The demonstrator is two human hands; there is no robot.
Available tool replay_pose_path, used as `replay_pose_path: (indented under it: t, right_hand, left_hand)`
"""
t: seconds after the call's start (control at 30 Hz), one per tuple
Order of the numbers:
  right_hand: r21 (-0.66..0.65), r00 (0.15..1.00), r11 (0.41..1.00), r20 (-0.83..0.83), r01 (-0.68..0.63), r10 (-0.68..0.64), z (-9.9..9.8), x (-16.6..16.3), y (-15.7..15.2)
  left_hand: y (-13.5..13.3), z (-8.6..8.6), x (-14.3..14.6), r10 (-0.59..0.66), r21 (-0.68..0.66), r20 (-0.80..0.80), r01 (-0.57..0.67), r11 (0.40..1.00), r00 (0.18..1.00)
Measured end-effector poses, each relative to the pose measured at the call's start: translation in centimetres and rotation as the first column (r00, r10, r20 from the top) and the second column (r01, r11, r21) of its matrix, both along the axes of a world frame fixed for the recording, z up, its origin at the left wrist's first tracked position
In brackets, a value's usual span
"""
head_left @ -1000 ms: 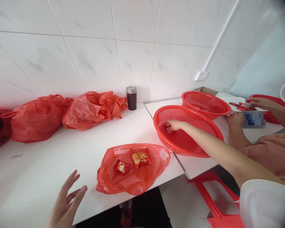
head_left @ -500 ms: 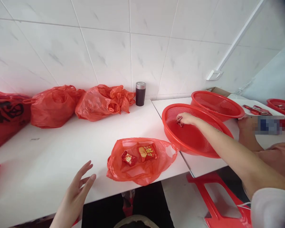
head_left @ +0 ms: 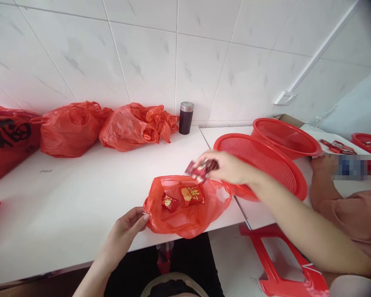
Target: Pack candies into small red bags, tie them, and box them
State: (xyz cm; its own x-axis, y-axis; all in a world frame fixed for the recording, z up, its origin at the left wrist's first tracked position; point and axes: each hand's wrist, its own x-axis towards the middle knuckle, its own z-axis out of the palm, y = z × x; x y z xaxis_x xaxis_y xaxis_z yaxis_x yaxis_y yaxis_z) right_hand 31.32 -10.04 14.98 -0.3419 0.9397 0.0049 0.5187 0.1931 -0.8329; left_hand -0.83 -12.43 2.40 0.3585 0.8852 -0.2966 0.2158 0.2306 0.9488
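An open red plastic bag (head_left: 188, 218) lies at the front edge of the white table (head_left: 89, 198), with two red candy packets (head_left: 191, 194) inside. My left hand (head_left: 126, 233) pinches the bag's left rim. My right hand (head_left: 225, 167) hovers just above the bag, closed on a few small dark red candy packets (head_left: 200, 168). Right behind that hand sits a big red colander basket (head_left: 266, 165).
Two knotted red bags (head_left: 71, 130) and a larger printed one (head_left: 6, 140) line the tiled wall, beside a dark cylindrical flask (head_left: 185, 118). A second red basket (head_left: 284, 136) stands farther right. Another person's arm (head_left: 324, 177) rests on the right table. A red stool (head_left: 284, 264) is below.
My right hand left the colander with candy packets and came over the open bag. My left hand, open above the table before, moved right and took the bag's rim.
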Motion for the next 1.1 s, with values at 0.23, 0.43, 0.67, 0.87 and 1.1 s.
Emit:
replay_pose_path:
  t: [0.23,0.43,0.67,0.87,1.1]
  right_hand:
    - [-0.126,0.899,0.971,0.369,-0.206,0.238,-6.6,-5.9,-1.2]
    - [-0.123,0.772,0.963,0.577,-0.239,0.265,-5.4,-3.2,-2.2]
    - [0.090,0.779,0.996,0.625,-0.011,-0.048,-3.0,-1.8,-6.3]
    - [0.029,0.810,0.993,0.576,0.117,-0.112,-5.1,-1.4,-10.3]
    - [0.261,0.808,0.965,0.571,-0.011,-0.145,-9.0,-6.8,-5.7]
  left_hand:
    - [-0.6,1.6,-0.8,0.157,0.069,0.123,-0.166,0.984,0.980]
    - [-0.6,2.3,-1.9,0.291,0.217,0.007,-0.286,0.933,0.957]
    - [-1.6,2.3,0.5,0.158,0.357,-0.493,0.034,0.934,0.856]
    - [-1.7,1.7,-1.3,0.005,0.300,-0.454,0.148,0.942,0.891]
    - [-1.7,4.2,0.6,-0.018,0.257,-0.105,0.045,0.965,0.994]
